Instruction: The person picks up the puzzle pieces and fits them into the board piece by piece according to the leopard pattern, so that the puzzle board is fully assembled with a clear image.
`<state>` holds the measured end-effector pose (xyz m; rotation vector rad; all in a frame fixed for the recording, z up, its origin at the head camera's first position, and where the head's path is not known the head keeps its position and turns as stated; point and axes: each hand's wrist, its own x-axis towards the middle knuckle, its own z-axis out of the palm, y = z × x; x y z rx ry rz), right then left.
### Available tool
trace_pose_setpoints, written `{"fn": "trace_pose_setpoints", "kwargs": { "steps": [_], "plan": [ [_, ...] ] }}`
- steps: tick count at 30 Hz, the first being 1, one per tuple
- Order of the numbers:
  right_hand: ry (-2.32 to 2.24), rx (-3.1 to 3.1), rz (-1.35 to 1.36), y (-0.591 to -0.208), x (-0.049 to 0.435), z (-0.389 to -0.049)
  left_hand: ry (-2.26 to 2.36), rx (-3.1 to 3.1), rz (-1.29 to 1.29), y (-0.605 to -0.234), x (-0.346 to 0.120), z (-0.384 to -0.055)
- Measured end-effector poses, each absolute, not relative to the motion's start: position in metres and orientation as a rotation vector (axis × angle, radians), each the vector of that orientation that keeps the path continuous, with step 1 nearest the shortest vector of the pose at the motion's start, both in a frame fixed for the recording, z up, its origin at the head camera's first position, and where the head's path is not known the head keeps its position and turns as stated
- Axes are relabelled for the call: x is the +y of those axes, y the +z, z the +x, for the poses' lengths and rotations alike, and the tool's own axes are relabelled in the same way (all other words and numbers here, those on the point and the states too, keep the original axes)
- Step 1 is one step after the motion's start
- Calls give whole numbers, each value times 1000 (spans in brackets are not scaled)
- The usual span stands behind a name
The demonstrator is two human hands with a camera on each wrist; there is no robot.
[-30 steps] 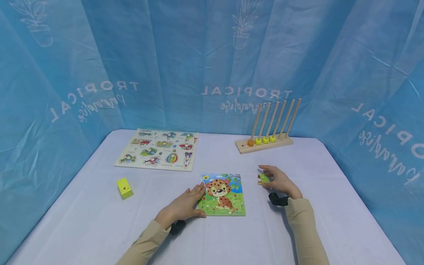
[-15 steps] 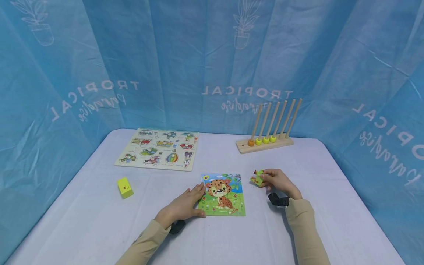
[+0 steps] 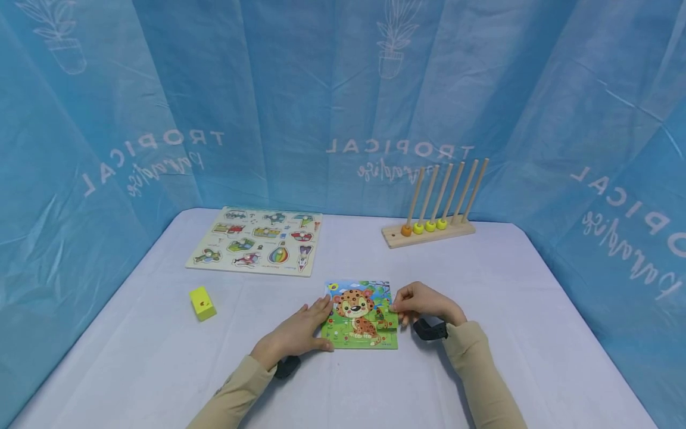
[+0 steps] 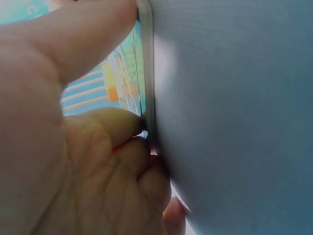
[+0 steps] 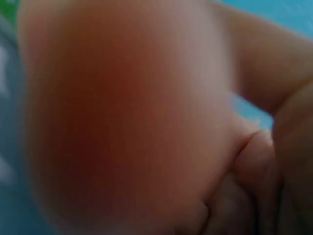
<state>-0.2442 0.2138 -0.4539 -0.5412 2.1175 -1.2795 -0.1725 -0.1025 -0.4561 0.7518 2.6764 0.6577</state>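
A square jigsaw puzzle (image 3: 359,346) with a spotted leopard cub picture lies flat on the table in the head view. My left hand (image 3: 296,331) rests at its left side, fingers extended along the edge and thumb at the near corner. In the left wrist view, fingertips and thumb touch the board's edge (image 4: 148,73). My right hand (image 3: 427,302) pinches a green puzzle piece (image 3: 387,317) over the puzzle's right side, the piece overlapping the picture. The right wrist view is mostly filled by a blurred finger (image 5: 122,117), which hides the piece.
At the back left lies a vehicle peg puzzle board (image 3: 257,269). A yellow block (image 3: 202,304) stands nearer on the left. The wooden counting rack (image 3: 396,241) at the back right has upright rods and several beads. Blue curtains (image 3: 354,107) surround the white table (image 3: 536,333).
My right hand has turned the puzzle piece and carried it leftward from beside the puzzle to over its right side. The left hand has stayed at the puzzle's left edge.
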Motion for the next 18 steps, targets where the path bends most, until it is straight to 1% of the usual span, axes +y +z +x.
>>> {"fn": "trace_pose_setpoints", "kwargs": {
  "steps": [4,13,18],
  "plan": [
    [-1179,2180,-566,-456,201,-240,660,2677,754,-455,-102,-172],
    [-1025,2351,-608,-456,190,-232,645,2678,757,-454,-102,-171],
    [-964,2441,-578,-454,184,-229,636,2677,754,-454,-103,-172]
  ]
}}
